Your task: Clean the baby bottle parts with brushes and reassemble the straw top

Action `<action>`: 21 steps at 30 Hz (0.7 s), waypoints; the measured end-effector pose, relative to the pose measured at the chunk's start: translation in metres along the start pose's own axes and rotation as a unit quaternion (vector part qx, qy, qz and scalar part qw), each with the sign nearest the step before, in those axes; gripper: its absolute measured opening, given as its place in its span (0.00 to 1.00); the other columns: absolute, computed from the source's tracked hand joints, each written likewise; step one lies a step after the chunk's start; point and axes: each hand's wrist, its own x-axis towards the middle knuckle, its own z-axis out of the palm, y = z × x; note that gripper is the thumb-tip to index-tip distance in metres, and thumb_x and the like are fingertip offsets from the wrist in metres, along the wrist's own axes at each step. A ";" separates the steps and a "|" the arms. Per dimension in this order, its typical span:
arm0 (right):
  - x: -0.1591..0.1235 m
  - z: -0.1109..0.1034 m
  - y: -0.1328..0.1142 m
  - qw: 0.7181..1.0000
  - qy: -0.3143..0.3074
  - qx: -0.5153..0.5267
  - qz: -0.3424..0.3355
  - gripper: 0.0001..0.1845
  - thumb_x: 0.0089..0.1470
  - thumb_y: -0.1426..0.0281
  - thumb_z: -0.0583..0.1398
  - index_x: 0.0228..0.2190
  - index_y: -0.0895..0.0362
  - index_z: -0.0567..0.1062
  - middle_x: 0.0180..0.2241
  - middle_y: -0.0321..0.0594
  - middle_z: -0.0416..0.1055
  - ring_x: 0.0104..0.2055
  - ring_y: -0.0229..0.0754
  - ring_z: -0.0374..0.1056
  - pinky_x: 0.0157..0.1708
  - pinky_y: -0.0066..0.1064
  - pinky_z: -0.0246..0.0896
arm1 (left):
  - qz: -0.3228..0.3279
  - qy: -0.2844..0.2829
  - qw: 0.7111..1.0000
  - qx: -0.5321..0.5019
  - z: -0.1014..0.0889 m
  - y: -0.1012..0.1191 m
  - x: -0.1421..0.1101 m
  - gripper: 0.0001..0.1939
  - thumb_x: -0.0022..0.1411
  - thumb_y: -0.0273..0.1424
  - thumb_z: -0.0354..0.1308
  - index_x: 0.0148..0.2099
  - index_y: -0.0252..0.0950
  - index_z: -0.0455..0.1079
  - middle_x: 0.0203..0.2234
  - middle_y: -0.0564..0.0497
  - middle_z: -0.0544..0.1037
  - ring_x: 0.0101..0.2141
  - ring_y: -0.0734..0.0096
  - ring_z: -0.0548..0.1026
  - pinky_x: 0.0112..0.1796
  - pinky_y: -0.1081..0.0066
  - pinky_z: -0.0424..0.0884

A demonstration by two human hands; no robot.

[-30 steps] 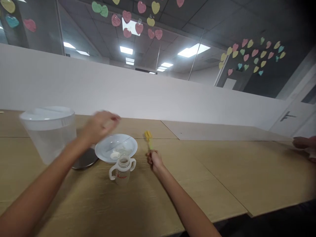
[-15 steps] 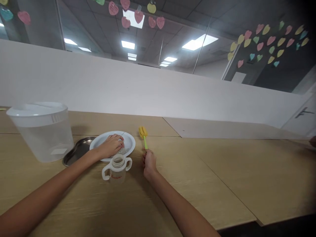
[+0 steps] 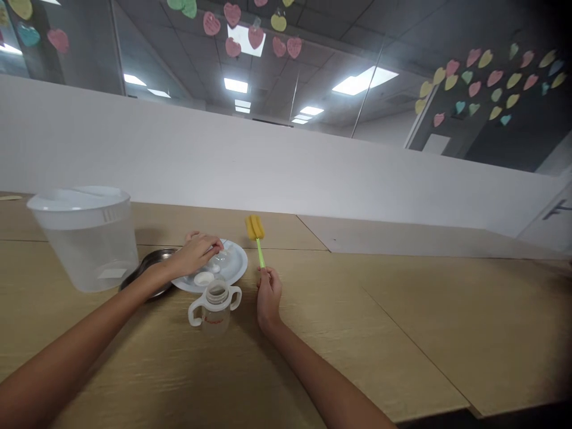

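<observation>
A: Across the top of the frame is glass with heart-shaped notes (image 3: 255, 37); below are a white wall (image 3: 192, 161) and a wooden table (image 3: 379, 345). What stands at left?

B: A translucent bucket (image 3: 89, 250). Its pale label (image 3: 111, 273) shows no writing I can read. Next is a metal tray (image 3: 149, 260).

A: And the left hand (image 3: 196, 256)?

B: It is over the white plate (image 3: 240, 271), left of centre, fingers bent at a clear piece (image 3: 223, 258). Whether they grip it, I cannot tell. The piece looks smooth, perhaps slippery.

A: The bottle (image 3: 215, 319)?

B: Upright before the plate, likely light and stiff; its side handles suit holding. The red lettering is too blurred.

A: The right hand (image 3: 270, 295)?

B: At centre, closed around the green handle of a brush (image 3: 257, 237), the proper place. Its yellow head seems soft, like sponge.
</observation>
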 end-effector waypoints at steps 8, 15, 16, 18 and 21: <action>-0.014 -0.007 -0.006 0.958 -0.138 -0.123 -0.220 0.14 0.59 0.62 0.47 0.32 0.57 0.68 0.23 0.32 0.61 0.23 0.34 0.55 0.25 0.25 0.49 | -0.045 0.148 0.971 -0.181 -0.019 0.014 0.002 0.16 0.62 0.41 0.43 0.40 0.37 0.66 0.34 0.50 0.75 0.37 0.66 0.72 0.39 0.68 0.67; -0.013 -0.009 -0.005 0.947 -0.133 -0.163 -0.242 0.14 0.60 0.64 0.47 0.35 0.57 0.68 0.23 0.33 0.63 0.23 0.35 0.57 0.24 0.25 0.50 | -0.086 0.229 0.928 -0.281 -0.029 0.014 0.006 0.15 0.60 0.42 0.46 0.33 0.36 0.65 0.27 0.51 0.73 0.33 0.68 0.71 0.38 0.68 0.68; -0.013 -0.009 -0.005 0.944 -0.140 -0.165 -0.247 0.14 0.60 0.65 0.47 0.35 0.57 0.68 0.23 0.32 0.63 0.23 0.35 0.57 0.24 0.25 0.50 | -0.088 0.224 0.928 -0.284 -0.030 0.014 0.005 0.15 0.60 0.42 0.45 0.33 0.36 0.65 0.27 0.51 0.73 0.33 0.68 0.72 0.36 0.68 0.68; -0.014 -0.010 -0.006 0.940 -0.154 -0.170 -0.253 0.14 0.59 0.64 0.47 0.35 0.57 0.69 0.22 0.32 0.63 0.22 0.35 0.56 0.25 0.25 0.50 | -0.086 0.199 0.935 -0.280 -0.031 0.016 0.003 0.16 0.60 0.42 0.45 0.35 0.36 0.66 0.29 0.50 0.74 0.33 0.67 0.72 0.33 0.69 0.68; -0.013 -0.010 -0.007 0.941 -0.153 -0.176 -0.246 0.14 0.59 0.64 0.47 0.34 0.57 0.69 0.22 0.33 0.64 0.22 0.35 0.57 0.25 0.25 0.50 | -0.060 0.163 0.957 -0.232 -0.033 0.018 0.000 0.16 0.61 0.41 0.45 0.39 0.36 0.67 0.35 0.49 0.75 0.38 0.64 0.73 0.35 0.69 0.68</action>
